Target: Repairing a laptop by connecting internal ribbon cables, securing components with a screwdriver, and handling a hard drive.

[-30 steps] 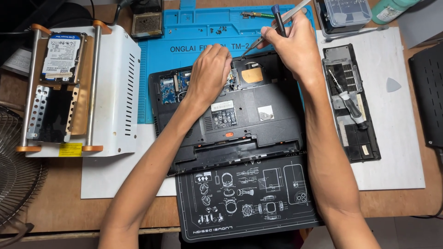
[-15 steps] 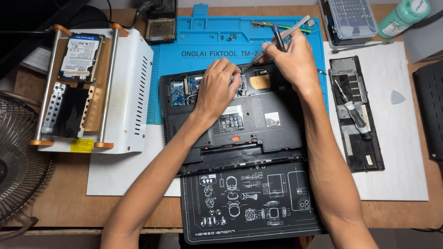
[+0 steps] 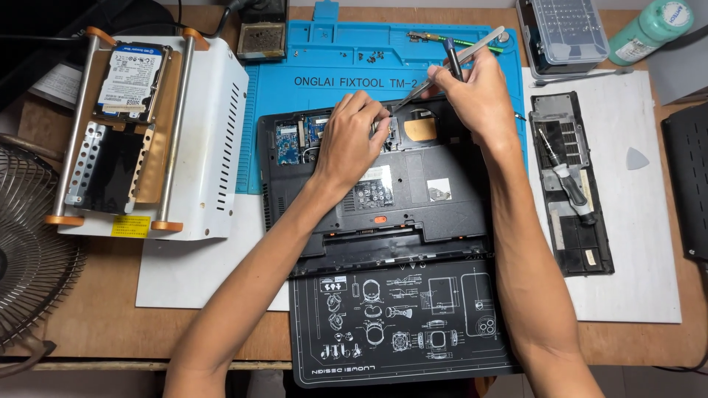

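Tweezers of thin silver metal (image 3: 450,63), pinched in the right hand (image 3: 472,96), angle into the open black laptop base (image 3: 413,184) near the bench's far edge. Left hand (image 3: 354,136) presses fingers down beside the tips, apparently steadying; it grips nothing.

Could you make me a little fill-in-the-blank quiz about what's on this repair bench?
1. The right hand holds metal ____ over the opened laptop.
2. The laptop lies partly on a ____ silicone mat.
3. The left hand rests on the ____.
4. A hard drive lies on the ____ machine.

Missing words: tweezers; blue; laptop; white
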